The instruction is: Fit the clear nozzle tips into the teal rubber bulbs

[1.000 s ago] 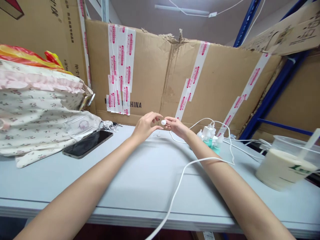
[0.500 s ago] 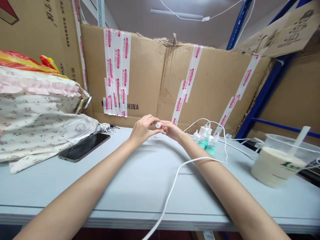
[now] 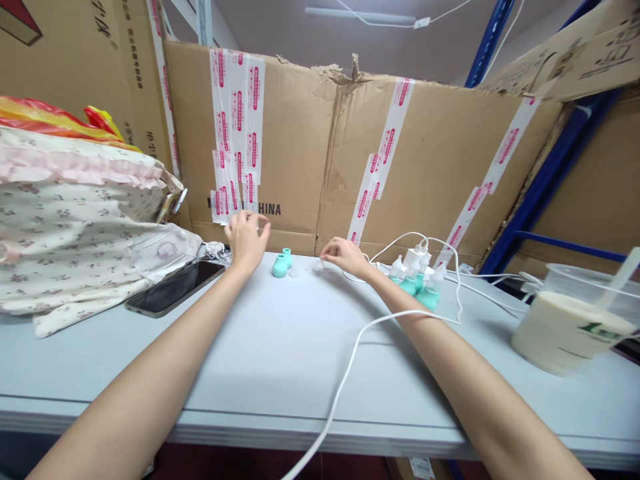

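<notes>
My left hand [image 3: 247,240] is raised at the back of the table, left of two teal round bulbs with open necks [image 3: 280,266]. Its fingers curl toward the thumb around a small whitish spot that I cannot make out. My right hand [image 3: 346,257] hovers low to the right of the bulbs, thumb and fingertips pinched on a small clear plastic piece [image 3: 319,266] close to the tabletop. Another small translucent piece [image 3: 295,272] lies beside the bulbs. Beyond my right forearm stand several teal bulbs with clear pointed nozzles [image 3: 419,283].
A white cable [image 3: 345,373] crosses the table and my right forearm. On the right stands a plastic cup [image 3: 570,327] of pale drink. Left are a phone [image 3: 175,288] and a floral cloth bag [image 3: 75,220]. Taped cardboard [image 3: 295,147] walls off the back.
My hands were together around a small whitish piece and have now parted. The left moved left and up, uncovering the two teal bulbs; the right stayed near the middle, slightly lower.
</notes>
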The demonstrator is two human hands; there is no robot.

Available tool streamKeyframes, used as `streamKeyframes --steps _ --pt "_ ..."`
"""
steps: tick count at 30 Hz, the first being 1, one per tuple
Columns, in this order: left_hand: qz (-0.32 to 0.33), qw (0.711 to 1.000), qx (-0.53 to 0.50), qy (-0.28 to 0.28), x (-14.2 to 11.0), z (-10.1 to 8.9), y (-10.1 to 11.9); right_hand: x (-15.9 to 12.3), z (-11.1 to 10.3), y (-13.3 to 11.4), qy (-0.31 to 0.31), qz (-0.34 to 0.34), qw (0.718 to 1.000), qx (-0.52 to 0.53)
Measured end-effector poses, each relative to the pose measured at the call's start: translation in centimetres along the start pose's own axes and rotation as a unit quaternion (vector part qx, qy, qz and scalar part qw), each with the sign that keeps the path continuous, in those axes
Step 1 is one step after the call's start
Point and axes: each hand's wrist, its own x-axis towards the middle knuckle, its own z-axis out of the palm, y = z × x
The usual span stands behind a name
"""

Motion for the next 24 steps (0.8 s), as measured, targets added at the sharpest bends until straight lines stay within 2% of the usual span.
streamKeyframes --steps 2,4,11,19,22,24 --pt "-0.047 0.998 0.024 -0.015 0.1 0.5 -1.5 -0.2 0.6 0.2 -0.011 -0.031 0.996 -0.087" --pt "-0.056 0.997 0.035 -0.037 0.0 0.8 -2.2 -0.4 1.1 0.2 -0.026 -0.034 0.991 -0.127" --pt "0.024 0.995 0.063 -0.073 -0.6 1.3 -1.5 -0.5 1.9 0.7 -0.055 -0.035 0.980 -0.188" --pt "0.047 0.991 0.074 -0.103 -0.7 1.6 -2.0 -1.1 2.8 1.0 -0.044 -0.037 0.979 -0.197" --pt "0.054 0.987 0.076 -0.127 -0.7 1.6 -1.9 -1.2 2.8 1.0 -0.015 -0.042 0.981 -0.189" --pt "0.055 0.985 0.079 -0.143 -0.6 1.5 -1.8 -1.1 2.3 0.6 0.038 -0.037 0.982 -0.183"
